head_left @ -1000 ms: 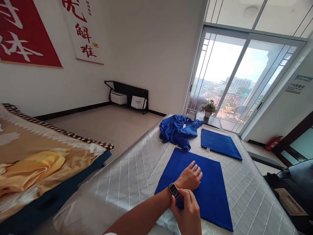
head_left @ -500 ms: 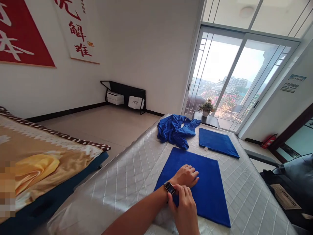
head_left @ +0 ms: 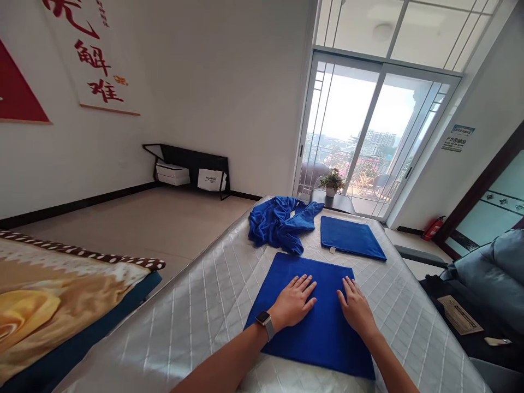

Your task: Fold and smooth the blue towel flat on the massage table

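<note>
Two hands flat, fingers spread, holding nothing: left hand [head_left: 293,301] and right hand [head_left: 355,307] press side by side on the folded blue towel [head_left: 319,338], which lies on the quilted mattress [head_left: 196,316] nearest us. We judge this a smoothing step. A further fold would call for pinching an edge; how many layers lie beneath, we cannot tell. Second folded towel [head_left: 350,244] and crumpled blue pile [head_left: 276,224] lie beyond.
</note>
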The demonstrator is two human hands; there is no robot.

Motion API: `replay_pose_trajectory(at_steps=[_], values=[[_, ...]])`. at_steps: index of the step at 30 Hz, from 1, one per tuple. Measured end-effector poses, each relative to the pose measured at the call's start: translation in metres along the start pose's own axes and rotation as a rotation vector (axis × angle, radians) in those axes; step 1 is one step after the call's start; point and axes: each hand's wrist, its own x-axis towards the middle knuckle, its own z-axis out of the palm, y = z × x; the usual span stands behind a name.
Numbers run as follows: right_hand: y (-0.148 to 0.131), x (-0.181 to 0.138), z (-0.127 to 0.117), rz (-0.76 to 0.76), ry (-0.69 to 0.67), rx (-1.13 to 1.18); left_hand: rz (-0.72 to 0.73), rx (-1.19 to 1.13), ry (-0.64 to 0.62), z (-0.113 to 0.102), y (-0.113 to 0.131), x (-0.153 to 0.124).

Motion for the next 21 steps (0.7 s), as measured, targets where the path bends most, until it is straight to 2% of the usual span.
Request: replay_pose_trajectory(at_steps=[6, 15, 19, 21], values=[[0.009, 0.005, 0.025, 0.041, -0.081, -0.059, -0.014, 0.028, -0.058, -0.001, -0.001, 0.001], [0.016, 0.005, 0.021, 0.052, -0.117, -0.031, -0.025, 0.027, -0.157, -0.008, 0.0, 0.005], [0.016, 0.003, 0.019, 0.054, -0.12, -0.039, -0.097, 0.043, -0.191, -0.009, 0.02, 0.009], [0.016, 0.002, 0.019, 0.053, -0.12, -0.05, -0.035, 0.032, -0.202, -0.005, 0.04, 0.013]])
